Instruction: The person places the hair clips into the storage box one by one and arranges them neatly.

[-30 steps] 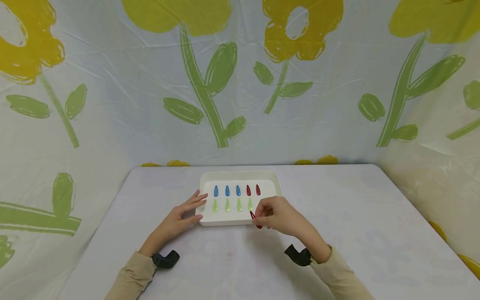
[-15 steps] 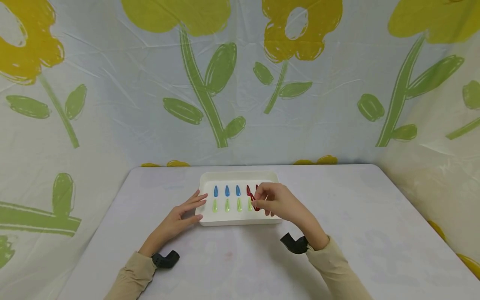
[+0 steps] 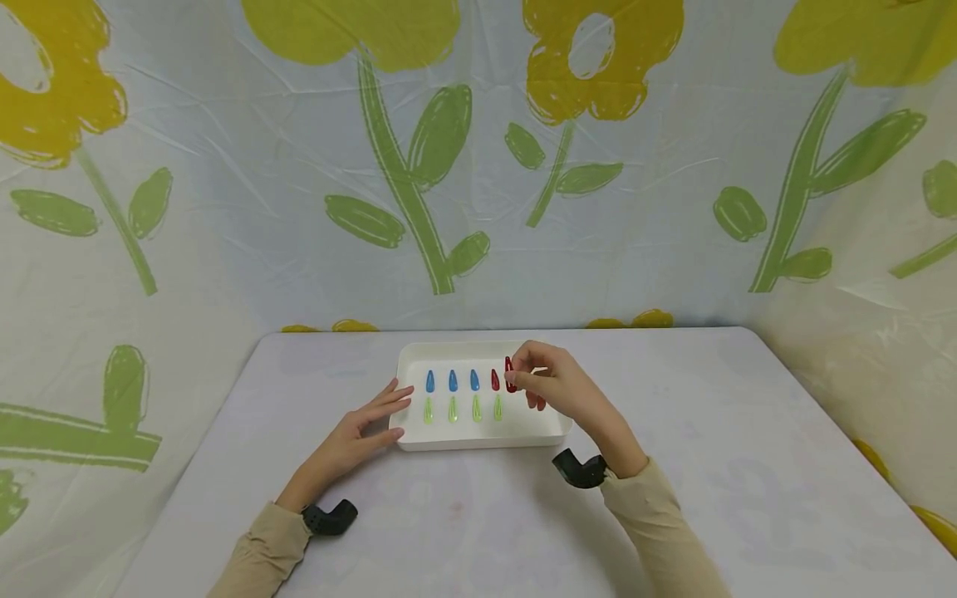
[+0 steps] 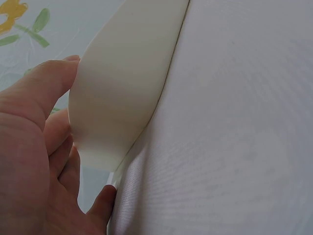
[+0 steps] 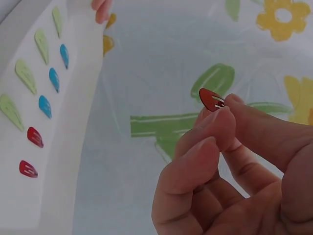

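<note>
My right hand (image 3: 559,384) pinches a red snap hair clip (image 3: 510,375) between thumb and fingers, above the right part of a white tray (image 3: 478,442). In the right wrist view the held clip's wide end sticks out from the fingertips. Two red clips (image 5: 34,137) lie in the tray, in line with three blue clips (image 3: 453,380); one red clip is hidden in the head view. Several light green clips (image 3: 452,409) form the nearer row. My left hand (image 3: 359,430) rests against the tray's left side with spread fingers, thumb at the near corner.
The tray stands on a pale cloth-covered table (image 3: 449,523), close to its back edge. A flower-printed curtain (image 3: 299,149) rises behind and at both sides. A black wrist mount (image 3: 581,469) sits on each forearm by the beige cuffs.
My right hand has moved from the tray's near right edge toward its back row, carrying the red hair clip, which now points more upright. The left hand stays in place.
</note>
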`<control>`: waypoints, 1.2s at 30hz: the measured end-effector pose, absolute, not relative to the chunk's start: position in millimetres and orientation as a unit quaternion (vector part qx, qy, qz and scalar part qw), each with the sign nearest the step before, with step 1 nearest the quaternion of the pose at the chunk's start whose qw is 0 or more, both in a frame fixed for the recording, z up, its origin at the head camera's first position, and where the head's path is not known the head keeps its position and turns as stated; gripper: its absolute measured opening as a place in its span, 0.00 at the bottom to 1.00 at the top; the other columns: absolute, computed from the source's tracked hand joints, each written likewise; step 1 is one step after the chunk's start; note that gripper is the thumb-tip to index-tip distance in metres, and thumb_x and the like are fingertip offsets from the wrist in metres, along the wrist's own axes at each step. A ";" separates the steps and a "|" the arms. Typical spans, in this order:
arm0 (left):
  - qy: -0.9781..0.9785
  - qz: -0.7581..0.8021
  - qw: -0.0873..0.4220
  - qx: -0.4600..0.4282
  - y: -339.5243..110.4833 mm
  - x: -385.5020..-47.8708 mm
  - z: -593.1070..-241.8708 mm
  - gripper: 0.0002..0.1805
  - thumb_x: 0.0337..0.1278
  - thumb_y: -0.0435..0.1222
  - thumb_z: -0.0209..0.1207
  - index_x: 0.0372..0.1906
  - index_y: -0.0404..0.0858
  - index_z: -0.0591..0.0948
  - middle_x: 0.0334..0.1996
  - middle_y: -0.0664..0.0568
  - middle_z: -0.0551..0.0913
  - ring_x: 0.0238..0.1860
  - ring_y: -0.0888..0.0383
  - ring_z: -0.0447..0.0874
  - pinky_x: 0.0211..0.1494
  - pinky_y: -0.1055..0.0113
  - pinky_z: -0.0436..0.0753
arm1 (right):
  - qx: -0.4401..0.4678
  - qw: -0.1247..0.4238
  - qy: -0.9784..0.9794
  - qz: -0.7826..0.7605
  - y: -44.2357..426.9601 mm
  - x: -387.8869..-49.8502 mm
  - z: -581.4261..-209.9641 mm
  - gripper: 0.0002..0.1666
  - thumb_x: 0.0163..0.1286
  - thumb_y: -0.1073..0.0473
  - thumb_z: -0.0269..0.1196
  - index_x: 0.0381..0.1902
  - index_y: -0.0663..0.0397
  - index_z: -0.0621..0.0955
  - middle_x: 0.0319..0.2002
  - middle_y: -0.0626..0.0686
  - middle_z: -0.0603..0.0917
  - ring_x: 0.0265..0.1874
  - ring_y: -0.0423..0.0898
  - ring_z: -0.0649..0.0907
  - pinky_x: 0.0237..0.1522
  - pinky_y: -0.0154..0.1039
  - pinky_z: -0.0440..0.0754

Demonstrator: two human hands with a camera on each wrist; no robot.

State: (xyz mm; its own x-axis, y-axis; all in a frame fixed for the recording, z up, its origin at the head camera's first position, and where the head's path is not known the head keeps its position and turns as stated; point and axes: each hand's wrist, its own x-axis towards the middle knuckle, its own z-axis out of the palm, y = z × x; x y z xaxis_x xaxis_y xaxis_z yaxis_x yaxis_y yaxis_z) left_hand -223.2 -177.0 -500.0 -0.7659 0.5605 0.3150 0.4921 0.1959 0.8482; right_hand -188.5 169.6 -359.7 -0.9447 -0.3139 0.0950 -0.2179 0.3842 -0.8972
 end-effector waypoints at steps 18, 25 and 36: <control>0.773 0.536 0.039 0.337 -177.4 -223.3 -499.3 0.29 0.64 0.32 0.64 0.68 0.33 0.73 0.74 0.49 0.64 0.79 0.51 0.41 0.71 0.80 0.46 | -0.072 0.031 0.788 -0.611 176.8 -218.9 -383.7 0.07 0.73 0.64 0.59 0.40 0.65 0.75 0.32 0.57 0.78 0.18 0.44 0.74 0.24 0.34 0.76; 0.774 0.535 0.037 0.335 -177.8 -224.3 -502.3 0.29 0.63 0.33 0.64 0.68 0.33 0.73 0.74 0.50 0.65 0.79 0.52 0.41 0.71 0.80 0.46 | -0.023 0.035 0.773 -0.633 176.2 -225.1 -398.3 0.09 0.72 0.65 0.61 0.42 0.69 0.76 0.26 0.52 0.77 0.18 0.42 0.74 0.24 0.32 0.76; 0.773 0.537 0.037 0.335 -178.4 -224.9 -503.0 0.29 0.63 0.32 0.64 0.68 0.34 0.73 0.74 0.50 0.65 0.79 0.52 0.42 0.71 0.80 0.46 | 0.023 0.038 0.780 -0.624 173.6 -227.0 -417.9 0.08 0.69 0.68 0.62 0.41 0.70 0.78 0.27 0.58 0.82 0.19 0.42 0.77 0.25 0.33 0.81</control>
State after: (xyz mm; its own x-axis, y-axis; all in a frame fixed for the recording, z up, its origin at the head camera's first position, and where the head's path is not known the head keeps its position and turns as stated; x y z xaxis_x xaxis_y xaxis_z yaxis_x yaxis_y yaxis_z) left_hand -224.9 -178.4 -503.0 -0.7732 0.5578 0.3016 0.4776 0.1993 0.8557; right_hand -227.0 173.6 -417.9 -0.9960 -0.0127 -0.0880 0.0831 0.2196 -0.9720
